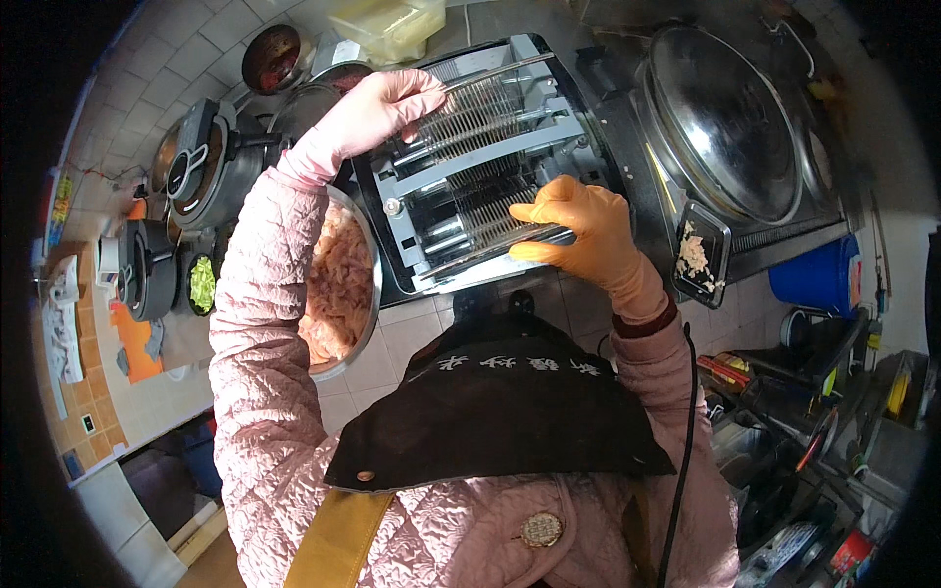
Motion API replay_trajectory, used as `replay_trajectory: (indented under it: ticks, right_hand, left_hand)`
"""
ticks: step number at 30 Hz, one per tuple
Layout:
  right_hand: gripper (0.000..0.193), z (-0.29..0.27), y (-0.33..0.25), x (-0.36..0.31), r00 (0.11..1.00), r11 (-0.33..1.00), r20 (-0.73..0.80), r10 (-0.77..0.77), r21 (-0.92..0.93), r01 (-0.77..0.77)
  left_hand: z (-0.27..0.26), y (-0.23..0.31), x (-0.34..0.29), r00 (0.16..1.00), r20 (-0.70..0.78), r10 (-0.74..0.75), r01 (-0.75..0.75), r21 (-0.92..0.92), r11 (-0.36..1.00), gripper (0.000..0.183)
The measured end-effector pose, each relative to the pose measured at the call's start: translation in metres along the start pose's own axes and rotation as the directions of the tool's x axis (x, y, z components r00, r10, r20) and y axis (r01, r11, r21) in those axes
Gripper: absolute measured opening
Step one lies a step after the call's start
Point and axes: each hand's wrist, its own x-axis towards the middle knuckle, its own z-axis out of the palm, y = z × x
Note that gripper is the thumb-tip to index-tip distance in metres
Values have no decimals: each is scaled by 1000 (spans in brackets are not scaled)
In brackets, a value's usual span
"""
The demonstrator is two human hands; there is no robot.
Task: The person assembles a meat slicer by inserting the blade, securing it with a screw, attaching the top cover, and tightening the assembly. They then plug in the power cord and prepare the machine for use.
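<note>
In front of me stands a meat-cutting machine (397,245) with its top off, showing rows of thin parallel metal plates and silver crossbars. My left hand (368,116), in a pink glove, closes its fingers on the end of the far metal comb (478,103). On the near side my right hand (585,235), in an orange glove, has its thumb and fingers on either side of the near metal comb (495,230), gripping its edge. The combs' undersides are hidden. Beside the machine, partly behind my left sleeve, a large metal bowl (375,318) holds raw sliced meat (333,284).
A large domed metal lid (720,122) covers a pan at the right. Near it lies a black tray (722,257) with pale scraps. A blue bucket (814,274) stands lower right. Pots (211,186) and a bowl of green vegetables (202,284) crowd the left; a yellowish plastic tub (392,27) sits behind.
</note>
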Motion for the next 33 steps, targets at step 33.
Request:
replay_trajectory:
  ticks: [33]
  right_hand:
    - [40,7,6,-2,994,999,-102,-44,-30,41]
  left_hand:
    - [16,-5,12,996,12,-85,83,136,987,20]
